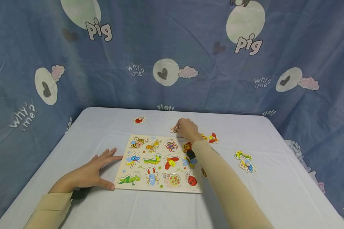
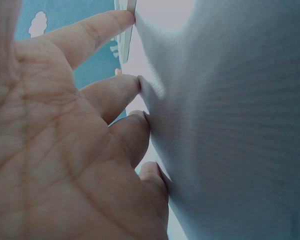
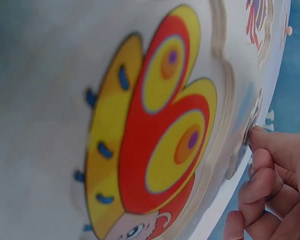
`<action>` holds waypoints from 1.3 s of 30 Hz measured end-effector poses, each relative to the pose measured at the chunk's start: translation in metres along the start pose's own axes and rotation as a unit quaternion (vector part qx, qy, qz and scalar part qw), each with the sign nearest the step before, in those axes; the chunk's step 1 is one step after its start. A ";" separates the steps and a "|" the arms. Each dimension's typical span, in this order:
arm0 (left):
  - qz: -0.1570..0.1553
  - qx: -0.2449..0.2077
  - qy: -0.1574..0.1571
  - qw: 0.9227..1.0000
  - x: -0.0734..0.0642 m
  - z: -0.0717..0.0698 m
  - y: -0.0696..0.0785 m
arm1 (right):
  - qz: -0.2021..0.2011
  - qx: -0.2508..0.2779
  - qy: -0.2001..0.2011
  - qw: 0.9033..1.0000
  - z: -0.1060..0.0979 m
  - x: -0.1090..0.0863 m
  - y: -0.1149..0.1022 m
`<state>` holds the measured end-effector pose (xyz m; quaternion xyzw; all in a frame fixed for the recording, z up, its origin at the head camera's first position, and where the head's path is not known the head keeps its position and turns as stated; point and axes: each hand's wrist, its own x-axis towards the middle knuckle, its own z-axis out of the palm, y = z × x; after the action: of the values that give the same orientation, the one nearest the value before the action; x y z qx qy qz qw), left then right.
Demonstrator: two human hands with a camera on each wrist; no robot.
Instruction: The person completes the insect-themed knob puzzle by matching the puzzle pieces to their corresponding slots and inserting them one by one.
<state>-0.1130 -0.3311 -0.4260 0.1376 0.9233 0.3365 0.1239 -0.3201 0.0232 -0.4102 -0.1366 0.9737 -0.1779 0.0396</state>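
Observation:
A wooden puzzle board [image 1: 159, 187] with painted insects lies mid-table. My left hand [image 1: 87, 171] is spread at its left side, thumb by the near left corner and index fingertip at the edge. In the left wrist view, the fingers of that left hand [image 2: 70, 140] are extended against the white cloth. Beyond the board's far edge, my right hand [image 1: 187, 129] pinches a small puzzle piece [image 1: 174, 130] with dark stripes. The right wrist view shows thumb and finger of the right hand [image 3: 277, 175] on that piece [image 3: 246, 137], its picture mostly hidden. A printed butterfly [image 3: 160, 125] fills the foreground there.
A ladybug piece [image 1: 139, 120] lies at the back left. Right of the board are a red-winged piece [image 1: 213, 138], a caterpillar piece [image 1: 243, 155] and a blue-winged insect piece [image 1: 247, 166]. Another piece [image 1: 204, 172] is partly under my right sleeve. A patterned blue curtain [image 1: 172, 41] hangs behind.

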 end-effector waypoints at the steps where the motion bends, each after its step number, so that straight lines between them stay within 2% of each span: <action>1: 0.000 -0.001 -0.001 1.000 0.000 0.000 0.000 | 0.002 0.000 -0.001 1.000 0.000 0.000 0.001; 17: -0.002 0.002 0.001 1.000 -0.001 0.001 -0.001 | 0.019 -0.015 -0.012 1.000 -0.004 -0.003 0.004; 26: -0.008 0.003 0.000 1.000 0.000 0.000 -0.001 | -0.005 0.043 -0.026 0.999 -0.007 -0.001 0.014; 39: -0.005 0.003 0.000 1.000 0.000 0.001 0.000 | -0.021 0.096 -0.044 0.994 -0.006 -0.004 0.021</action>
<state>-0.1129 -0.3304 -0.4263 0.1333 0.9249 0.3336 0.1250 -0.3221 0.0450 -0.4124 -0.1599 0.9466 -0.2647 0.0915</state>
